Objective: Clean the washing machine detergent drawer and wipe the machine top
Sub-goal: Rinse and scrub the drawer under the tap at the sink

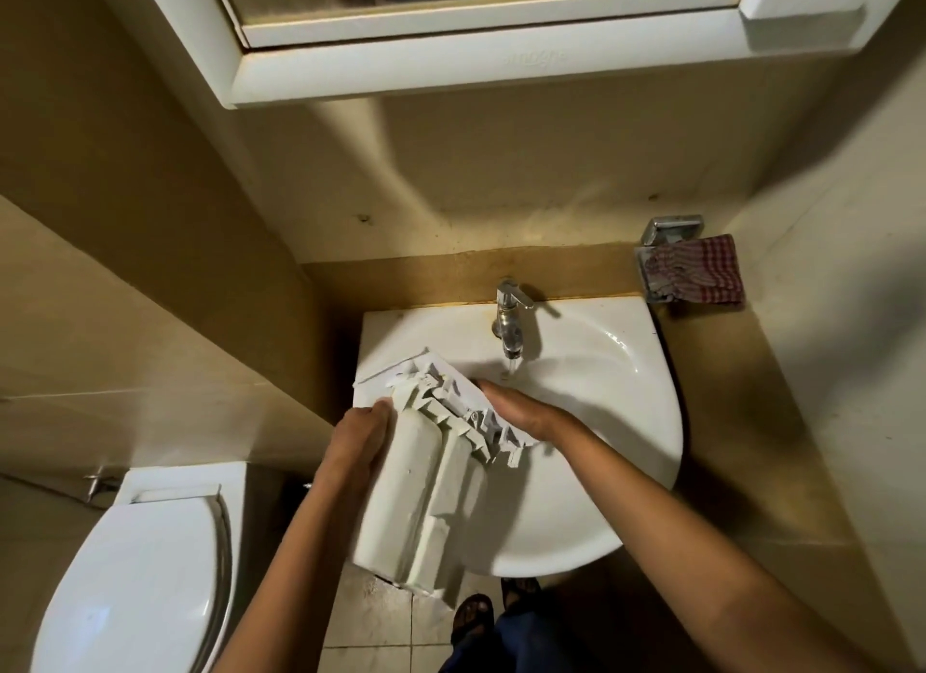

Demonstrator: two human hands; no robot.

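L hand [363,434]: fingers curled round the left edge of the detergent drawer [416,487], gripping it. R hand [523,412]: fingers straight and close together, laid flat against the drawer's right side near its far end; thumb hidden. The drawer (×1), white plastic, is held tilted over the left part of the sink [626,422], underside toward the camera, near end past the basin's front rim; compartments' contents can't be told. Sink (×1): white basin w/ one chrome tap [508,317] running a thin stream of water [512,367] just beside the R fingertips. Rt. of the sink: one checked cloth [701,271] on a metal holder [671,229]. Lower left: one toilet [135,572], lid down.
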